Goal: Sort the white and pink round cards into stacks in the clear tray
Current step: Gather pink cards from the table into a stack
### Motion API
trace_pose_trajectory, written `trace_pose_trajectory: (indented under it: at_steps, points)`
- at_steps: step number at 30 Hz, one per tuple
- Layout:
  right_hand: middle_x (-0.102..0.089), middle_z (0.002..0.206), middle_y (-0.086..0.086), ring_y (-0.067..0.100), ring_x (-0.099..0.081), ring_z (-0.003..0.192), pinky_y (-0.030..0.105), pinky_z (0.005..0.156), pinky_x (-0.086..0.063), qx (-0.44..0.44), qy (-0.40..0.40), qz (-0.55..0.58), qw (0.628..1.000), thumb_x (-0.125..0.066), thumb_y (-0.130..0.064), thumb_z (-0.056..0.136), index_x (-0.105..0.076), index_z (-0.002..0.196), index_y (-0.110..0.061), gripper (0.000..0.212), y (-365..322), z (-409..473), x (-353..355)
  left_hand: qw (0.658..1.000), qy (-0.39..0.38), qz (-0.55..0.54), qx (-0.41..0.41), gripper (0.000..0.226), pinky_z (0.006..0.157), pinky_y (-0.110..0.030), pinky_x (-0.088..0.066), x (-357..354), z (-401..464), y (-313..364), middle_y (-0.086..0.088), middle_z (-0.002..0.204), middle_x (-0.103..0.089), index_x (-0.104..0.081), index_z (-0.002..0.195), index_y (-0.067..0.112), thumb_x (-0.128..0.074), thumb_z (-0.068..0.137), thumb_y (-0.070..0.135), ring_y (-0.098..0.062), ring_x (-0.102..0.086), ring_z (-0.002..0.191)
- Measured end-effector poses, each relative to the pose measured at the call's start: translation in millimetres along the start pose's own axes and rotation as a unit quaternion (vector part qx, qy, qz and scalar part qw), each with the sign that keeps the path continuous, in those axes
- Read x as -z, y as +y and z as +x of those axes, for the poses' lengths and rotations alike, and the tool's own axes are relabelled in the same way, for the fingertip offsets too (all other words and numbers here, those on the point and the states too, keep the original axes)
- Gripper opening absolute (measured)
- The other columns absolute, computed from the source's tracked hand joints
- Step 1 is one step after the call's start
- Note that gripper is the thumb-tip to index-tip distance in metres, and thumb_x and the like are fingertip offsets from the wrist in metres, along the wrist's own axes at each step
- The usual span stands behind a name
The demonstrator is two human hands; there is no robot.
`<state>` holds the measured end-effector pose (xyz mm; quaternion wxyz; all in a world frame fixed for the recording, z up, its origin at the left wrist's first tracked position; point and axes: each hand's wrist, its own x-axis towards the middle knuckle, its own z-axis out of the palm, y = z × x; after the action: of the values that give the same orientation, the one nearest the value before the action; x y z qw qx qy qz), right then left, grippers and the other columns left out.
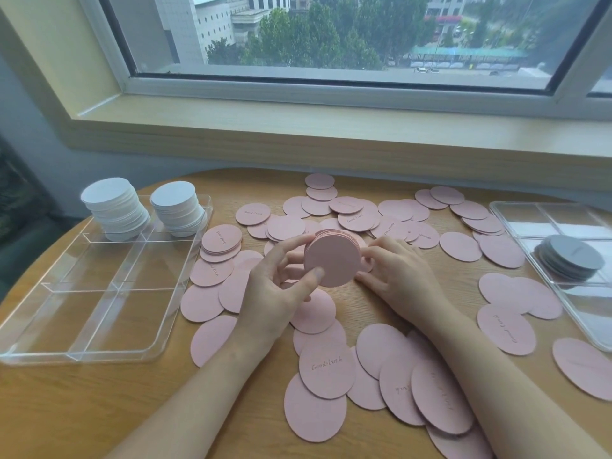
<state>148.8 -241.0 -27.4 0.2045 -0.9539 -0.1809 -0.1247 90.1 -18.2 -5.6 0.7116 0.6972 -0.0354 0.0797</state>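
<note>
My left hand grips a stack of pink round cards, held on edge above the table, thumb on its near face. My right hand rests on the table just right of the stack, fingers curled toward a pink card behind the stack; whether it pinches that card is hidden. Several loose pink cards lie scattered over the wooden table. The clear tray stands at the left. Two tall stacks of white cards fill its far compartments; the near compartments hold nothing.
A second clear tray sits at the right edge with a short stack of grey-looking cards in it. A window sill runs behind the round table. Bare wood shows at the front left.
</note>
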Motion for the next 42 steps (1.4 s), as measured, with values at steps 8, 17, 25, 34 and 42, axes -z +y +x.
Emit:
trace_pose_trajectory:
  at_steps: [8,17,25,34,42]
  points:
    - [-0.063,0.095,-0.008,0.021,-0.061,0.092,0.035,0.088,-0.04,0.031,0.057,-0.04,0.997,-0.069,-0.037,0.09,-0.076,0.091,-0.026,0.012,1.5,-0.7,-0.7,1.0,0.001,0.001,-0.003,0.049,0.06,-0.026,-0.055,-0.3,0.3,-1.5,0.0,0.098,-0.073,-0.068,0.122,0.033,-0.075,0.088,-0.001,-0.01,-0.07,0.083]
    - [-0.067,0.075,-0.011,0.012,-0.059,0.068,0.028,0.066,-0.046,-0.105,0.181,0.173,0.962,-0.06,-0.017,0.095,-0.07,0.094,-0.024,0.012,-7.5,-4.8,11.5,1.0,0.001,-0.007,0.0,0.049,0.061,-0.026,-0.055,-0.1,1.0,-2.8,0.004,0.095,-0.073,-0.068,0.123,0.031,-0.075,0.088,-0.002,-0.01,-0.069,0.082]
    - [-0.064,0.064,0.018,0.017,-0.058,0.058,0.034,0.064,-0.048,-0.094,0.097,0.458,0.878,-0.059,-0.003,0.098,-0.071,0.098,-0.011,0.015,-24.0,-9.5,24.6,1.0,-0.007,-0.012,0.01,0.059,0.063,-0.027,-0.056,-0.6,0.8,-3.9,0.006,0.102,-0.072,-0.059,0.137,0.027,-0.079,0.083,0.014,-0.012,-0.069,0.086]
    - [-0.07,0.08,0.02,0.015,-0.059,0.065,0.035,0.067,-0.046,-0.054,0.024,0.485,0.872,-0.06,-0.003,0.097,-0.071,0.107,-0.006,0.015,-26.7,-9.9,23.8,0.999,-0.028,-0.02,0.04,0.043,0.063,-0.025,-0.052,-3.2,-1.1,-3.3,0.006,0.106,-0.075,-0.06,0.118,0.02,-0.078,0.078,0.019,-0.012,-0.067,0.079]
    - [-0.062,0.132,-0.011,0.013,-0.053,0.126,0.034,0.107,-0.038,0.011,0.049,0.2,0.979,-0.054,-0.019,0.093,-0.066,0.127,-0.024,0.036,-4.6,-3.2,5.2,0.999,-0.004,-0.019,0.032,0.047,0.064,-0.024,-0.053,-0.3,1.9,-2.5,-0.002,0.104,-0.074,-0.057,0.119,0.018,-0.077,0.077,0.02,-0.012,-0.07,0.087]
